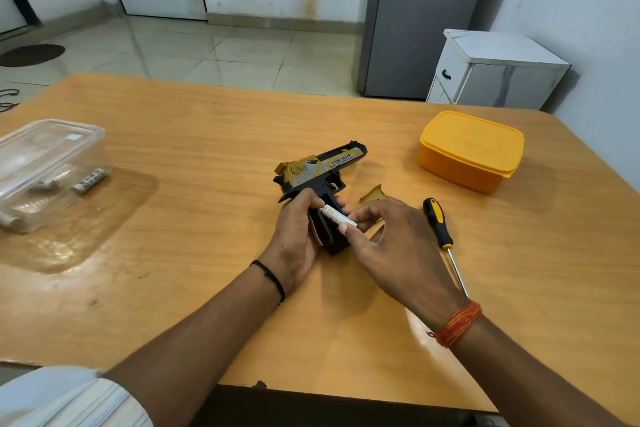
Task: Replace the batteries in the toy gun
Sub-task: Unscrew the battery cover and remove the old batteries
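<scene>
A black and gold toy gun (pixel 323 168) lies on its side in the middle of the wooden table (pixel 207 135), barrel pointing far right. My left hand (pixel 298 239) grips its black handle. My right hand (pixel 388 239) pinches a white battery (pixel 337 216) by its near end and holds it slanted over the open handle. A gold cover piece (pixel 372 196) lies on the table just beyond my right hand, partly hidden by it.
A black and yellow screwdriver (pixel 441 232) lies to the right of my right hand. A closed orange box (pixel 471 151) stands at the far right. A clear plastic container (pixel 45 170) with several batteries inside sits at the left edge.
</scene>
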